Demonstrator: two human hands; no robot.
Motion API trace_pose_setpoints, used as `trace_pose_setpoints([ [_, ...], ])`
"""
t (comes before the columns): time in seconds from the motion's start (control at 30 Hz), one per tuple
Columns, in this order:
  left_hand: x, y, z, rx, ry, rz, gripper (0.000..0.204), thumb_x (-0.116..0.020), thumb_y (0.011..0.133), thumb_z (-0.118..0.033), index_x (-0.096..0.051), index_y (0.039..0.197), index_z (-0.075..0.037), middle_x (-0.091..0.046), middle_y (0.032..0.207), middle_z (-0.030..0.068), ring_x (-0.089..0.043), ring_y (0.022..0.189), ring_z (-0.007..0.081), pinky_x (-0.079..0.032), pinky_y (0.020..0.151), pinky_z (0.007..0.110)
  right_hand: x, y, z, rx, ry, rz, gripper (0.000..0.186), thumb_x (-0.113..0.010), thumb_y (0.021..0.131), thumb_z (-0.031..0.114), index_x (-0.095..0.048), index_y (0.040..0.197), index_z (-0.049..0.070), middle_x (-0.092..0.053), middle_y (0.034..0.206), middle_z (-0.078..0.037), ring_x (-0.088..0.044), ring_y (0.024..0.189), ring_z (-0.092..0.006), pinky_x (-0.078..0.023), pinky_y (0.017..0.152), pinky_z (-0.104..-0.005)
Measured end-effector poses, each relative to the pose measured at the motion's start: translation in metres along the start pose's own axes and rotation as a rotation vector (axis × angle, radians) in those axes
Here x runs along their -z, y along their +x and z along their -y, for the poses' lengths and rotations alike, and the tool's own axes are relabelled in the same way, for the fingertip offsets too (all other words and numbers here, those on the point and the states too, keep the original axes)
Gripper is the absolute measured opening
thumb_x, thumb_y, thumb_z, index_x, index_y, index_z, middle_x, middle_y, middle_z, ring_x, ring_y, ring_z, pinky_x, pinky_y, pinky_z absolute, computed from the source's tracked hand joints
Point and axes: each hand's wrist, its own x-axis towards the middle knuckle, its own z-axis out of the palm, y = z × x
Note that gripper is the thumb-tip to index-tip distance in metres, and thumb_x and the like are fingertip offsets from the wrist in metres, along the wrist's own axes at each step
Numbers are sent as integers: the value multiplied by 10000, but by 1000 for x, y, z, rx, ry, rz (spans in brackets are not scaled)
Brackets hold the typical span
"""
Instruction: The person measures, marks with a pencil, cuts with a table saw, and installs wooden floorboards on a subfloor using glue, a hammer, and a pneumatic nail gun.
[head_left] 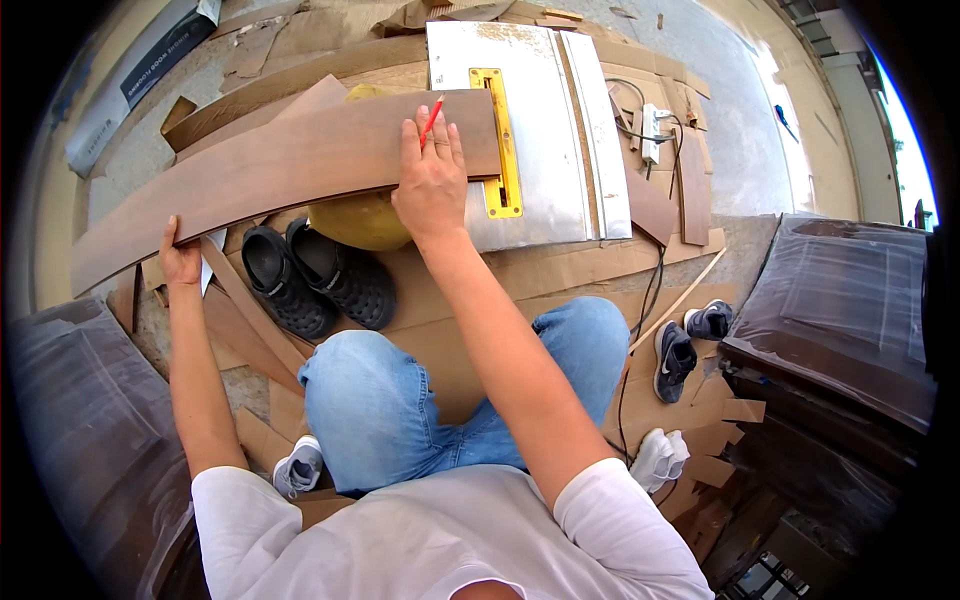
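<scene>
Short-sleeved white shirt point(430, 530) nearest, we've the long brown wooden plank point(290, 160) across the flat silver metal worktop point(545, 130), left fingers point(174, 230) curled round its overhang, presumably for support, right fingers point(442, 142) straight on top, seemingly steadying, slim red pencil point(433, 120) pinched between.

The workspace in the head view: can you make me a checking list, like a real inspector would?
Surface: silver table top with a yellow slot plate.
Job's things: brown plank, right end over the slot plate; red pencil.
Clutter: black clogs, dark sneakers and white shoes, cardboard around.
Grip: left hand holds the plank's near edge; right hand rests on the plank, holding the pencil.
Cables: black cords near a white power strip, trailing over the cardboard.
Surroundings: film-covered dark furniture on both sides; long box at upper left.
</scene>
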Motion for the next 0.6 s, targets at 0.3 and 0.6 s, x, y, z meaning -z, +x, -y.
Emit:
trace_pose_setpoints([
  [0.3, 5, 13, -1, -25, -26, 6, 352, -667, 933, -22, -571, 1270, 17, -645, 1243, 135, -617, 1162, 274, -511, 1054, 415, -3, 11, 0, -2, 2, 7, 492, -549, 827, -25, -520, 1317, -68, -510, 1436, -286, -454, 1383, -410, -295, 1197, -499],
  [0.6, 7, 15, 0, 9, -68, 44, 341, -664, 929, -3, -575, 1257, 24, -650, 1227, 133, -612, 1169, 273, -503, 1062, 418, -7, 7, -2, -2, -8, -30, 626, -644, 709, -44, -525, 1323, -28, -525, 1435, -254, -482, 1352, -417, -322, 1183, -496],
])
